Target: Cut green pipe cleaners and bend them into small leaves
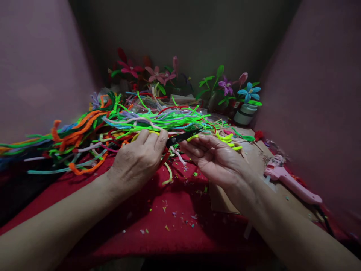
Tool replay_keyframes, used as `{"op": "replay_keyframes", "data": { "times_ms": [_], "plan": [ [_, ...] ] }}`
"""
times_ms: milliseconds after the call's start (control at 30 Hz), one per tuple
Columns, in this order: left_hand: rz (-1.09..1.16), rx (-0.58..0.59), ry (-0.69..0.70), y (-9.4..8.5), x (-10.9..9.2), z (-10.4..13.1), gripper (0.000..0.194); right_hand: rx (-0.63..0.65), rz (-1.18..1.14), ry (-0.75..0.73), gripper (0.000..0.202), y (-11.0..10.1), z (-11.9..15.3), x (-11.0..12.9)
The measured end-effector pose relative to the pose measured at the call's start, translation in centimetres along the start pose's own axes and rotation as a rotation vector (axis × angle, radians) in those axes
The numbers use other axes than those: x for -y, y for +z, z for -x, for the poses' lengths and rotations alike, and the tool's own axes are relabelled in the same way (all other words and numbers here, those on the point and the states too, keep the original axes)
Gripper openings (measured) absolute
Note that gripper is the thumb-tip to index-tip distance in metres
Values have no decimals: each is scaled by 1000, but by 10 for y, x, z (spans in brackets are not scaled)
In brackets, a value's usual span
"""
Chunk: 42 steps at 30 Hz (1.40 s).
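My left hand [138, 160] is wrapped round a pair of scissors [183, 138] with dark blades and red handles mostly hidden in the fist. The blades point right, toward the fingertips of my right hand [216, 158]. That hand is turned palm up, its fingers curled about a bright yellow pipe cleaner [192, 137] that shows at the tips beside the blades. More yellow pipe cleaner lengths [228, 141] show just behind the right hand. A short pale yellow piece [168, 174] hangs or lies below the scissors; which, I cannot tell.
A heap of coloured pipe cleaners [169, 119] lies behind both hands, with orange ones [81, 130] at left. Pipe-cleaner flowers [249, 93] stand at the back. Cardboard [224, 199] and a pink glue gun [293, 182] lie at right. Clippings dot the red cloth [113, 233].
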<state>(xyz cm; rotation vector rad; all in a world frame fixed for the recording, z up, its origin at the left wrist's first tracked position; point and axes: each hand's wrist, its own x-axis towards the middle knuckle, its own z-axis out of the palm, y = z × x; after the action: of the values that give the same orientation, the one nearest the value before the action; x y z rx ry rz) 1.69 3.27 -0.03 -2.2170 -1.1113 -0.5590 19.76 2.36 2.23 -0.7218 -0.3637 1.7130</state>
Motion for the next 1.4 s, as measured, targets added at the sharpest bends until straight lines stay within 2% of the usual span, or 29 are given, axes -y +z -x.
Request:
{"op": "replay_keyframes", "data": {
  "times_ms": [67, 133, 267, 333, 400, 533, 633, 900, 1000, 1167, 1267, 1400],
  "plan": [
    [144, -3, -70, 3, 2, 0, 34, 67, 9, 1, 23, -2, 0, 0],
    [387, 31, -183, 4, 3, -2, 33, 111, 25, 26, 20, -3, 1, 0],
    [1100, 141, -430, -5, 1, -9, 34, 158, 38, 64, 17, -4, 5, -3],
    [1351, 162, -459, -10, -1, -12, 33, 194, 43, 79, 13, -4, 6, -5],
    [1455, 172, -469, -15, -2, -13, 35, 206, 43, 106, 12, -5, 6, -6],
    [1478, 222, -500, -19, -2, -13, 37, 201, 66, 180, 9, -6, 5, -7],
    [1474, 252, -487, -19, -1, -14, 36, 225, 122, 150, 8, -5, 4, -7],
    [1422, 130, -545, -20, -5, -15, 31, 324, 371, -294, 11, -3, 9, -16],
    [1389, 121, -508, -20, -6, -14, 32, 276, 478, -462, 8, -3, 14, -20],
    [1400, 103, -581, -19, -7, -13, 31, 161, 590, -729, 11, -3, 14, -16],
    [1424, 98, -591, -21, -11, -13, 28, 114, 571, -808, 12, -5, 7, -11],
    [1437, 103, -586, -25, -15, -14, 31, 106, 499, -722, 12, -7, -1, -6]
  ]
}}
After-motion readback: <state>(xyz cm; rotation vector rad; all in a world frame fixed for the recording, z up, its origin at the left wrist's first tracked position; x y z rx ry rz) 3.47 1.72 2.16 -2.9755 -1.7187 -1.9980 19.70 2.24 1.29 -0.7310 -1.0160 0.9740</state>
